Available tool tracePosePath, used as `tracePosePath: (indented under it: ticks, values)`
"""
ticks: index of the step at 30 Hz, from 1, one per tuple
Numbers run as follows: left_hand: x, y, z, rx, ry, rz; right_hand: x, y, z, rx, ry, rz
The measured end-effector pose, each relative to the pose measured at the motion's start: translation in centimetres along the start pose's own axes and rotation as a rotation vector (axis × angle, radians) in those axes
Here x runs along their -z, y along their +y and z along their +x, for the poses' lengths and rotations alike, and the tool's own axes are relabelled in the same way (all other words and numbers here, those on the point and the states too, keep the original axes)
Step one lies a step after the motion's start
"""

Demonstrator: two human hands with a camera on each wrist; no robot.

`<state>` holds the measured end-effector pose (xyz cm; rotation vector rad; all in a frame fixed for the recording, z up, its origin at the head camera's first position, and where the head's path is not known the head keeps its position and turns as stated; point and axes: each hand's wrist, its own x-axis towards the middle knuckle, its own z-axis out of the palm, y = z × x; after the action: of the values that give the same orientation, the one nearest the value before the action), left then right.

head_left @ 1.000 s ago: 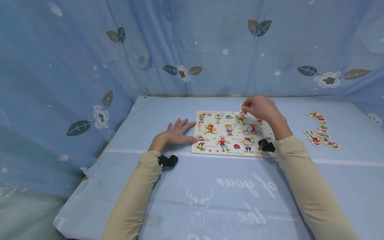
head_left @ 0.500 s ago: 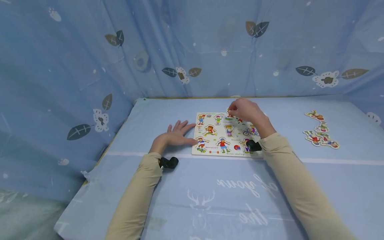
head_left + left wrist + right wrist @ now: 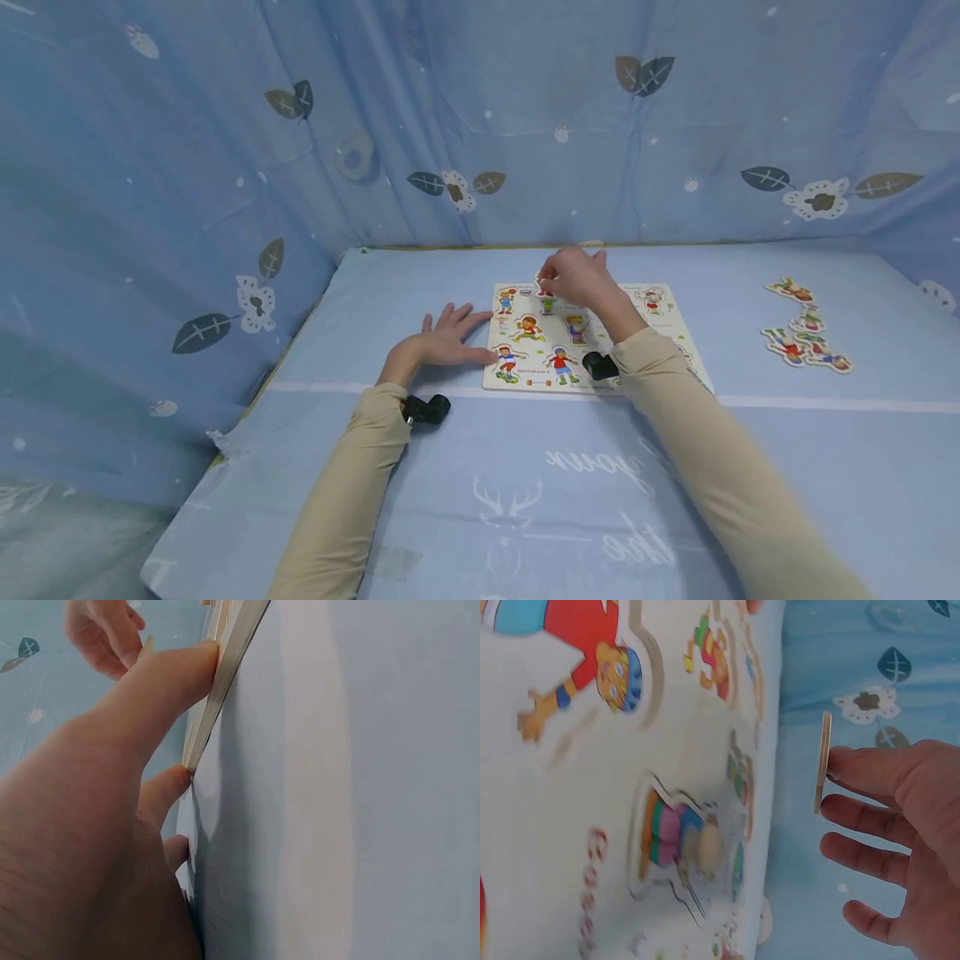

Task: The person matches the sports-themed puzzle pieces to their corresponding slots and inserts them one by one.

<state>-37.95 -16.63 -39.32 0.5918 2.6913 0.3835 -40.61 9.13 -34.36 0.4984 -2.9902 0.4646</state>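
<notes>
Currently right hand (image 3: pixel 577 279) pinches a flat puzzle piece (image 3: pixel 823 761) above the puzzle board (image 3: pixel 678 329); left hand (image 3: pixel 442 337) flat, fingers relaxed, braced against the board's left edge

1. The head camera is looking forward and down from above the table (image 3: pixel 450 467), taking in both arms, the puzzle board (image 3: pixel 675 321) and the blue curtain (image 3: pixel 187 167) behind.
2. The left wrist camera is sitting very close behind the left hand (image 3: pixel 82 847), looking along the cloth at the board's edge (image 3: pixel 225 667).
3. The right wrist camera is hanging close over the board (image 3: pixel 570 795), with the right hand (image 3: pixel 900 825) at its edge.
4. All three views are sharing the board.
</notes>
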Motion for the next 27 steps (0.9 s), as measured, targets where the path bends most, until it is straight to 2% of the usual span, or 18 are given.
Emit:
tracePosePath:
  ticks: [4,8,13,19,27]
  values:
    - [0.0,0.0,-0.1,0.005,-0.001,0.007,-0.9,-1.0,0.5,0.02,-0.006,0.011]
    - [0.0,0.1,-0.2,0.011,-0.003,0.015,-1.7,-2.2,1.2,0.068,0.044,0.001]
    - [0.1,0.2,-0.1,-0.001,0.004,0.016,-2.4,-3.3,2.1,0.073,0.072,-0.015]
    - [0.1,0.2,-0.2,-0.008,0.004,-0.002,-3.3,-4.0,3.1,0.046,0.01,-0.048]
    - [0.1,0.3,-0.5,0.0,-0.003,0.0,-3.4,-4.7,3.0,-0.023,-0.158,-0.064]
